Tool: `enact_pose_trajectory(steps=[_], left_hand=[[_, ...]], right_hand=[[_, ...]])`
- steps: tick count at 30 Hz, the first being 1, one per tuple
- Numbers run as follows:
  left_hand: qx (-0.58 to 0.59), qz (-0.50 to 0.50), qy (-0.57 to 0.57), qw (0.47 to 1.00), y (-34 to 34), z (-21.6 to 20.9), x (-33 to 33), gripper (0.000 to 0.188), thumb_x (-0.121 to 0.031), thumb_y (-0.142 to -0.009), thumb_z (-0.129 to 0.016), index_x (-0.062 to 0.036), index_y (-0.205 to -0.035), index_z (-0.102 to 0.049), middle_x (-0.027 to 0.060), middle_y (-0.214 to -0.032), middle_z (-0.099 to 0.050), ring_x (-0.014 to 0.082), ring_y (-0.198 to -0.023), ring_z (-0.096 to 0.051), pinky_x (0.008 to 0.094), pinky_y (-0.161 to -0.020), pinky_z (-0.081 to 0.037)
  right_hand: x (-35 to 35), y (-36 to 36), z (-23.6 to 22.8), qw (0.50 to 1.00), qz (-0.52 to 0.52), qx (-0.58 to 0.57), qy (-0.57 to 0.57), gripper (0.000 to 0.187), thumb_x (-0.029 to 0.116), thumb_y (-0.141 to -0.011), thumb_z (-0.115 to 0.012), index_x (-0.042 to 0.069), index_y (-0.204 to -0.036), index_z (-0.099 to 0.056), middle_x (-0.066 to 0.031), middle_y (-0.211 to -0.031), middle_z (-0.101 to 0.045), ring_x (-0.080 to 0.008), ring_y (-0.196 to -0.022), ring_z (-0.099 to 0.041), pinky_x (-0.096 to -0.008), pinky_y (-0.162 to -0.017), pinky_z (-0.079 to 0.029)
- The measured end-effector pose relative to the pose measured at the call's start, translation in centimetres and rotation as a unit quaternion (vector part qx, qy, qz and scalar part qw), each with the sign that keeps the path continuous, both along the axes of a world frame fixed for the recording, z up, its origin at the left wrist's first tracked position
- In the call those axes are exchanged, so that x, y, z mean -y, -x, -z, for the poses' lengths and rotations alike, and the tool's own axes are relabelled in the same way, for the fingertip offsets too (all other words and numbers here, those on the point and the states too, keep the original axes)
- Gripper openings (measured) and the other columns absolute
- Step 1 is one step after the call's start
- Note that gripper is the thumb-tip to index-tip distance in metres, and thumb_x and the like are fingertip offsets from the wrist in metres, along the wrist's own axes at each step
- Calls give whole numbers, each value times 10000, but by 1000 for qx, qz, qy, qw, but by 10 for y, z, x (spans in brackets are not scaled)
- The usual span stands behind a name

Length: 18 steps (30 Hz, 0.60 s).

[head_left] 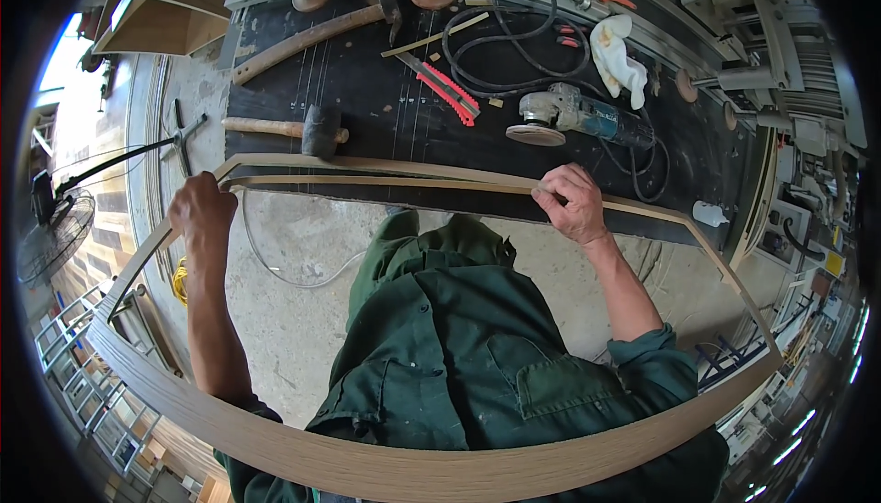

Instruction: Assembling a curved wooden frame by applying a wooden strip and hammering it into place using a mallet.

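A long, thin wood-grain edging strip (440, 474) bends in a big loop, its broad face sweeping across the bottom of the view in front of my body. At the left, my left hand (200, 211) is closed around the strip near a bend. My right hand (571, 202) pinches it between thumb and fingers above the near edge of the black worktop (367, 127). Between my hands two narrow lengths of the strip run almost side by side. Just beyond them lies a black-headed mallet (321, 131) with a wooden handle.
On the worktop are a hammer (317, 42), a red utility knife (448, 95), an angle grinder (583, 119) with a looped black cable, a white cloth (617, 58) and a small white bottle (709, 214). A fan (57, 232) stands at the left. Metal rails and clamps line the far side.
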<state>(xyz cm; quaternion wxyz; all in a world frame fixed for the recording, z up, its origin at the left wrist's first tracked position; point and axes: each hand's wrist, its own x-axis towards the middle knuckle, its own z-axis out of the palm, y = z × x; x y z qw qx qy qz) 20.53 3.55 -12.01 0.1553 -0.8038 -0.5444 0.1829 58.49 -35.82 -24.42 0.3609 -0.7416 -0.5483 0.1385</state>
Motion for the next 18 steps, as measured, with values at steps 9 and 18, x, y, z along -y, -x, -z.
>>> enact_pose_trajectory(steps=[9, 18], left_hand=[[-48, -41, 59, 996, -12, 4, -12, 216, -185, -810, -778, -65, -978, -840, 197, -1004, -807, 368, -962, -798, 443, -819, -635], [-40, -56, 51, 996, -21, 2, -14, 284, -288, -819, -838, -70, -1001, -843, 187, -1041, -812, 352, -993, -798, 447, -830, -638]], right_hand=[[1, -1, -1, 1000, 0, -14, 11, 175, 102, -855, -831, 46, -820, -670, -78, -889, -702, -293, -835, -659, -394, -800, -529], [-17, 26, -6, 1000, 0, 27, -11, 107, 34, -837, -799, 54, -919, -733, -75, -912, -673, -281, -868, -636, -389, -785, -528]])
